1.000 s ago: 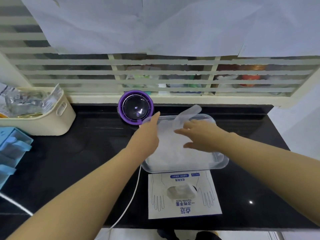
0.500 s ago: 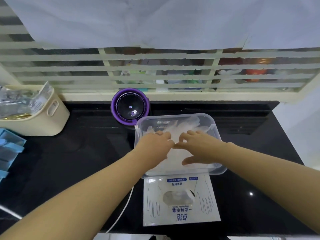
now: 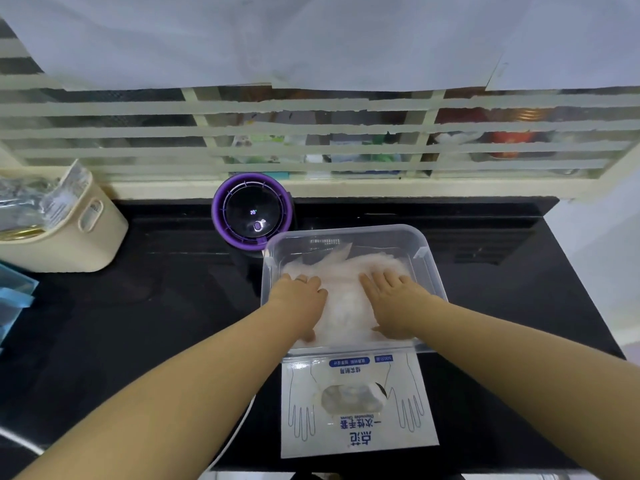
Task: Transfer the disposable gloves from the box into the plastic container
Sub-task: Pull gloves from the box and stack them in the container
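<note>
A clear plastic container [image 3: 429, 271] stands on the black counter, filled with a pile of translucent disposable gloves [image 3: 346, 292]. Both hands are inside it, palms down on the pile. My left hand [image 3: 299, 299] presses flat on the left part and my right hand [image 3: 394, 299] presses flat on the right part, fingers straight. Just in front of the container lies the white glove box [image 3: 356, 424] with blue print, and more gloves show through its oval opening [image 3: 353, 398].
A purple round device [image 3: 252, 213] with a dark display stands behind the container's left corner. A cream basket [image 3: 69, 233] with packets sits at the far left, blue items [image 3: 14, 292] beside it. A white cable [image 3: 232, 441] runs along the counter's front edge.
Both hands have moved down into the container and spread apart, flattening the gloves. The glove that stuck up above the rim a second ago now lies in the pile.
</note>
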Demonstrator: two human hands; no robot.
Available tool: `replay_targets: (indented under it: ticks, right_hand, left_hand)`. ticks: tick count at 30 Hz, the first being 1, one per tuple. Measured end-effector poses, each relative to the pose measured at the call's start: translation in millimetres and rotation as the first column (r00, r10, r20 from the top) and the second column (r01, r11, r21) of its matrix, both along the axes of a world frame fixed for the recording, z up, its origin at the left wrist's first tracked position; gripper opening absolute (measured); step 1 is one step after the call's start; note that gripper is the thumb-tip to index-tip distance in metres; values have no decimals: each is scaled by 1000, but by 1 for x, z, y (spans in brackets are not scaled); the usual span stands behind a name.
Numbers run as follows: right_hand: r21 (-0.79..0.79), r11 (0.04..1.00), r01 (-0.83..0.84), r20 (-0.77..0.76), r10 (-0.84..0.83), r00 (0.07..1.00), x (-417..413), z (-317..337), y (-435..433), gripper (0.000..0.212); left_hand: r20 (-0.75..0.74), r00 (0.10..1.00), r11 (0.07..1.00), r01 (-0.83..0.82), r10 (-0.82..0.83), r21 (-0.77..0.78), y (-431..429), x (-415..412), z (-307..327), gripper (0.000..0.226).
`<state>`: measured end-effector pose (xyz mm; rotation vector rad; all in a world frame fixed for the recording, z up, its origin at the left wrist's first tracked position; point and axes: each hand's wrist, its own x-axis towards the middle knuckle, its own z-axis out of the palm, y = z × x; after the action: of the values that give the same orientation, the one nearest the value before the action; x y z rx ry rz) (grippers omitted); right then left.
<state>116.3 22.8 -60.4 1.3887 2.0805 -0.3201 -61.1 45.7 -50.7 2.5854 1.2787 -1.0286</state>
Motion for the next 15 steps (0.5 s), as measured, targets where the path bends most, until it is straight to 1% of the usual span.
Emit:
replay_targets:
  ticks: [2, 3, 6, 8, 11, 13, 15]
  right_hand:
    - [-35, 997, 67, -23, -68, 997, -5, -9, 1, 72]
    - [-51, 995, 89, -27, -90, 996, -7, -12, 0, 71]
    - [-103, 991, 91, 17, -89, 996, -10, -15, 1, 86]
    - [-116, 989, 87, 28, -84, 996, -11, -13, 1, 92]
    - [-128, 986, 109, -39, -115, 993, -12, -1, 1, 93]
    - [-132, 985, 110, -83, -122, 989, -10, 15, 1, 83]
    - [-132, 986, 102, -91, -115, 989, -5, 36, 1, 66]
  left_hand:
    - [-64, 998, 1000, 8, -7, 16, -2, 1, -8, 80]
    - [-96, 995, 1000, 14, -11, 26, -4, 2, -11, 80]
    - [-193, 981, 999, 24, -18, 32, -6, 3, -18, 76]
    - [-235, 972, 998, 41, -32, 37, -6, 4, -20, 76]
    - [-223, 973, 996, 76, -62, 55, -5, 5, -16, 78]
    - [-181, 980, 993, 91, -77, 71, -5, 4, -11, 76]
    - [-163, 983, 992, 96, -83, 76, -5, 3, -6, 72]
